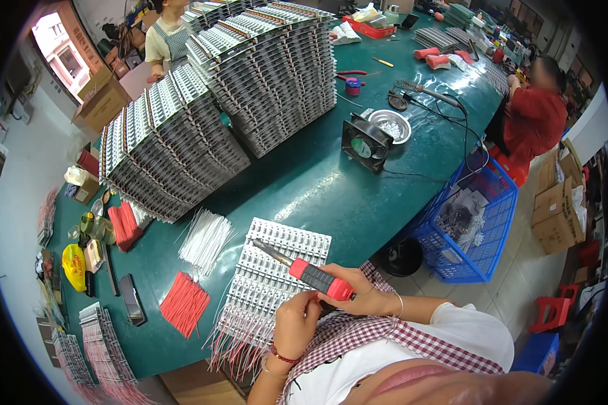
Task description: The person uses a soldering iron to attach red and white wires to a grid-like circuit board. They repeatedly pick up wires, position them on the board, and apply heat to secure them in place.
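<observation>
1. At far left of these things, leave the phone (134,300) flat on the green table (398,202), well apart from the work.
2. Next, note the loose red wires (184,305), spread in a flat bundle. For easy single picks, best fan thinly, ends level.
3. Just beyond and slightly right, find the white wires (206,241) in a like bundle, near the panel.
4. Then look to the panel (257,287), lying at the table's near edge, set with rows of small parts and trailing pinkish wires (240,351) from its near end. Best hold flat and steady, without tugging those wires.
5. Over the panel's near right part, see the left hand (296,325), fingers curled in, tips close beside the rear of the tool. Cannot tell whether pinching anything. Probably best to steady work from the side, well away from the metal tip.
6. Aimed up and left across the panel, see the red-and-black tool (321,279), by its look a soldering iron. Treat the metal end as hot; touch down lightly and briefly, clear of neighbouring parts and wire coverings.
7. Behind the tool, see the right hand (358,290) closed around its handle. Hold firmly but loosely in the wrist, for fine control.
8. Farther right and beyond, find the fan (366,145), beside a metal bowl (404,128). Perhaps useful for drawing off fumes.
</observation>
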A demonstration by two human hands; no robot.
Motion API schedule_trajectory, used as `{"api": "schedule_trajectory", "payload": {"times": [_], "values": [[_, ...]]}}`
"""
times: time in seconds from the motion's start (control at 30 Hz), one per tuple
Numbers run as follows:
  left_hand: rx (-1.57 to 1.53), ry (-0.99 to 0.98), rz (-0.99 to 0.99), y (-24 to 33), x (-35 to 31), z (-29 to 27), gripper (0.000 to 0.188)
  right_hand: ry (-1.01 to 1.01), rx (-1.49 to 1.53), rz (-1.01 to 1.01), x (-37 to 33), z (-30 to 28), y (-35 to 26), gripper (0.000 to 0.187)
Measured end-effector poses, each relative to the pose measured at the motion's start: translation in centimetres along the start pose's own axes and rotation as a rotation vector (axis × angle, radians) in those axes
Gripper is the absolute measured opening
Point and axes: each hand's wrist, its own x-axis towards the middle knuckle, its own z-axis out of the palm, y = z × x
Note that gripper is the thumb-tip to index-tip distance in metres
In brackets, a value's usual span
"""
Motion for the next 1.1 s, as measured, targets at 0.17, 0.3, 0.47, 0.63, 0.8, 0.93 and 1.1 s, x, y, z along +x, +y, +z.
{"api": "schedule_trajectory", "payload": {"times": [0.17,0.3,0.47,0.63,0.8,0.93,1.1], "values": [[-0.011,-0.008,-0.007,0.5,0.1,0.0,0.014,0.042,-0.009,-0.022,-0.2,0.1,0.4,0.048],[-0.019,0.021,-0.03,0.2,-0.1,0.2,0.013,0.06,-0.014,0.015,-0.3,0.0,-0.2,0.046],[-0.059,0.011,-0.037,0.5,0.0,0.2,0.012,0.078,0.026,0.048,-0.5,0.2,1.0,0.047],[-0.01,0.019,-0.004,0.3,0.0,0.2,0.013,0.106,0.062,0.053,-0.7,0.7,2.3,0.048],[0.008,0.025,0.053,0.0,0.1,0.0,0.012,0.083,0.011,0.099,-0.4,0.4,1.9,0.048],[0.037,0.017,0.069,-0.2,0.3,-0.4,0.012,0.075,-0.034,0.078,-0.1,0.3,1.6,0.047],[0.038,0.018,0.06,-0.2,0.3,-0.5,0.012,0.068,0.006,0.111,0.0,0.6,1.3,0.045]]}}
